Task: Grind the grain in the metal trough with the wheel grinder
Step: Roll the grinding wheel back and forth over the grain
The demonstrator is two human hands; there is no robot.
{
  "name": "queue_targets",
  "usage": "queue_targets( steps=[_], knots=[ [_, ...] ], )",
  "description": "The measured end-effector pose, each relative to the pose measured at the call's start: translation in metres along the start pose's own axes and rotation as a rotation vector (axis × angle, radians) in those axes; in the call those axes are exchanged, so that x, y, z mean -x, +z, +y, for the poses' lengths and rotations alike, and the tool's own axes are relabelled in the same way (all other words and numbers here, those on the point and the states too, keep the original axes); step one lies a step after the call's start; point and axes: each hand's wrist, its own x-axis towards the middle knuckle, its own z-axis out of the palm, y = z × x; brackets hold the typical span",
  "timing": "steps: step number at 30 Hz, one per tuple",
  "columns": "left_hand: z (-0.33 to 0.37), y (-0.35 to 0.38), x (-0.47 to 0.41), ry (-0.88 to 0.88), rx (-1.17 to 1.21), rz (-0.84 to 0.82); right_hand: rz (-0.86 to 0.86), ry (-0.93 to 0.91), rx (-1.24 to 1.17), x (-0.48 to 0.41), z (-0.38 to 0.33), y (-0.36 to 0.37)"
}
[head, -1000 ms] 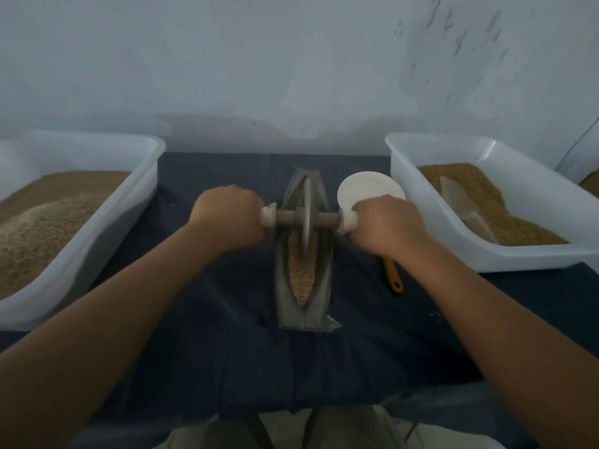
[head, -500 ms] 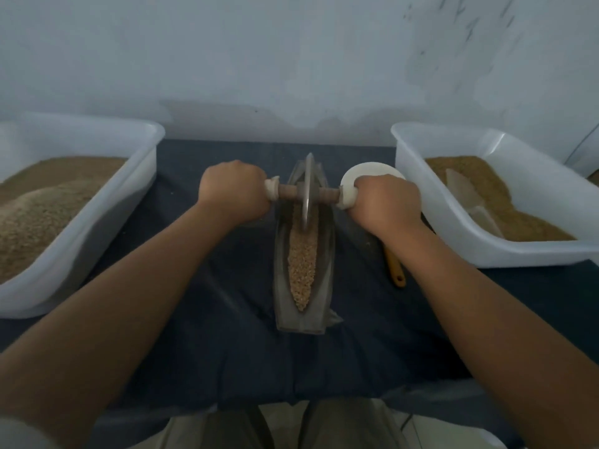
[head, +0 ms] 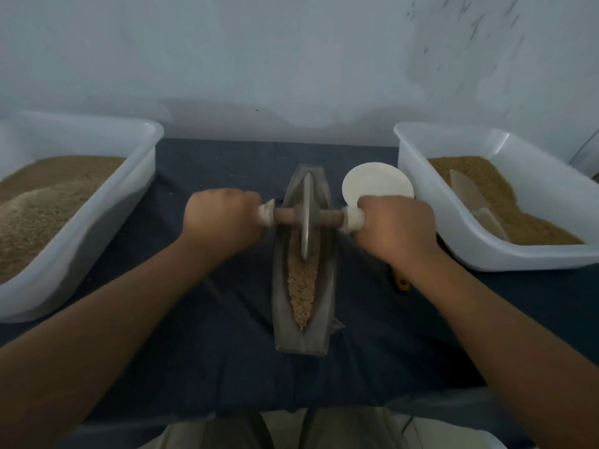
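Right, left hand (head: 220,218) and right hand (head: 397,225) clamp their fingers round the wheel grinder (head: 306,218), seemingly mid-grind; next, roll it down-frame over the grain (head: 301,286).

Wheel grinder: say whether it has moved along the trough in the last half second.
Yes. The wheel grinder has rolled back along the metal trough, away from its far tip and toward its near end.

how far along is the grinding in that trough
Done: grain is loaded in the metal trough. In hand: left hand and right hand grip the axle ends, with the grinder wheel standing in the trough's far half. Left: the near grain looks coarse, so probably many more passes.
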Motion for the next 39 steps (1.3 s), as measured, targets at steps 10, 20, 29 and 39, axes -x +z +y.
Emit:
queue_targets(
  steps=[10, 20, 29, 39],
  knots=[
    [0.000, -0.011, 0.022, 0.063, -0.002, 0.002, -0.067, 0.029, 0.002, 0.021, -0.007, -0.017],
    [0.002, 0.007, -0.022, -0.016, -0.034, -0.019, -0.020, 0.102, 0.067, -0.029, 0.005, 0.017],
    [0.000, -0.013, 0.020, 0.051, 0.022, -0.065, 0.040, 0.010, 0.053, 0.022, -0.008, -0.014],
    [0.006, 0.001, -0.037, -0.030, -0.053, -0.145, -0.049, 0.098, 0.034, -0.029, 0.009, 0.018]
  ],
)
